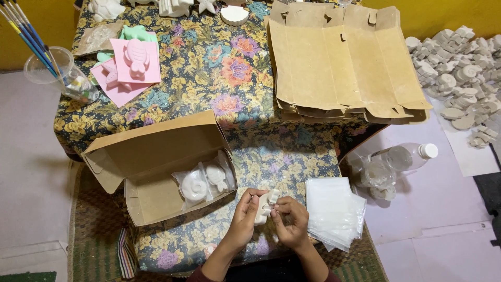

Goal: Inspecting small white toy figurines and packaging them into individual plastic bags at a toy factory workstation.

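At ten o'clock I see the open cardboard box point(156, 167) with bagged casts; at six, my left hand point(245, 219) and right hand point(292, 224) pinch one small white plaster figure point(266, 204). Brittle plaster: squeezing risks snapping it.

You've got one view only, from the camera on your head, looking almost straight down over the counter point(209, 57) with its flowered cloth. Your hands sit close at the bottom edge, the far side of the counter runs along the top, and pale floor point(31, 172) shows on both sides. There's no second view to overlap with.
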